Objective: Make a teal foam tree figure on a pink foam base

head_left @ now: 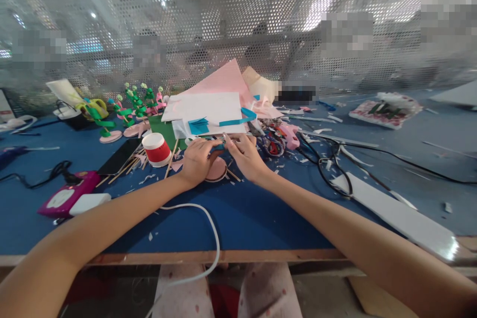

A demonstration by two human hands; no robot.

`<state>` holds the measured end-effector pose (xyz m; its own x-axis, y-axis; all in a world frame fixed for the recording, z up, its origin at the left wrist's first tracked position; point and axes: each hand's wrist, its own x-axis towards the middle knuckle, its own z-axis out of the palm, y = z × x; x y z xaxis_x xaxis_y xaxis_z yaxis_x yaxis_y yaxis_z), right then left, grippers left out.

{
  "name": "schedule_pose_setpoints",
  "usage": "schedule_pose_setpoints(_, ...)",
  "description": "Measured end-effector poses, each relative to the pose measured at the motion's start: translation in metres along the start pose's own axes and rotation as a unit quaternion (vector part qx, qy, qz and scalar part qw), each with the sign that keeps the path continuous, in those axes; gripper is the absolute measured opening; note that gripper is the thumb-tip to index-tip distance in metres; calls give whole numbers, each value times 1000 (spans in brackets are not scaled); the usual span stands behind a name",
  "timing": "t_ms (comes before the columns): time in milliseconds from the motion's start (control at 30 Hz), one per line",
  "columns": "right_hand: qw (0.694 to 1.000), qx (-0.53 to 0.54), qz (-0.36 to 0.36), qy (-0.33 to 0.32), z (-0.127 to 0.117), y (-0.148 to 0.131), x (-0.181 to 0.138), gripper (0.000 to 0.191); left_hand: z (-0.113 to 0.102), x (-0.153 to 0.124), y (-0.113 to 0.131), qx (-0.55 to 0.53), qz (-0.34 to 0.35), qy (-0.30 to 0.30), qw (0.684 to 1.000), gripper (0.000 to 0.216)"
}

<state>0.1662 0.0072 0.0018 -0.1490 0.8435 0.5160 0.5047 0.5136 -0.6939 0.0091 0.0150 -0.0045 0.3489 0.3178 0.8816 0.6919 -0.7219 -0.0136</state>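
Both hands meet at the middle of the blue table (238,218), above a round pink disc (218,170). The left hand (197,161) and right hand (246,156) pinch a small teal piece (220,147) between fingertips, each grip closed on it from its own side. A red-and-white tape roll (157,149) stands just left; wooden sticks (122,169) lie nearby.

Both hands meet over a pink disc (217,170) near the middle of the blue desk (238,218); the left hand (196,161) and right hand (246,156) pinch a small teal piece (220,147) between their fingertips. A red-and-white tape roll (157,149) stands just left.
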Motion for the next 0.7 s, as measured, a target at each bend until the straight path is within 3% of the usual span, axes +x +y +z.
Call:
schedule_pose_setpoints(167, 987, 127, 95, -10, 1, -3, 2, 64, -4, 2, 3, -18, -36, 29, 999, 32)
schedule_pose_setpoints(300, 955, 246, 154, -54, 1, -10, 3, 65, -7, 2, 4, 23, 8, 34, 999, 19)
schedule_pose_setpoints(500, 918, 341, 190, -67, 0, -10, 2, 65, -5, -1, 0, 68, 48, 11, 996, 22)
schedule_pose_setpoints(700, 911, 355, 190, -89, -2, -11, 1, 60, -2, 0, 2, 119, 99, -39, 987, 25)
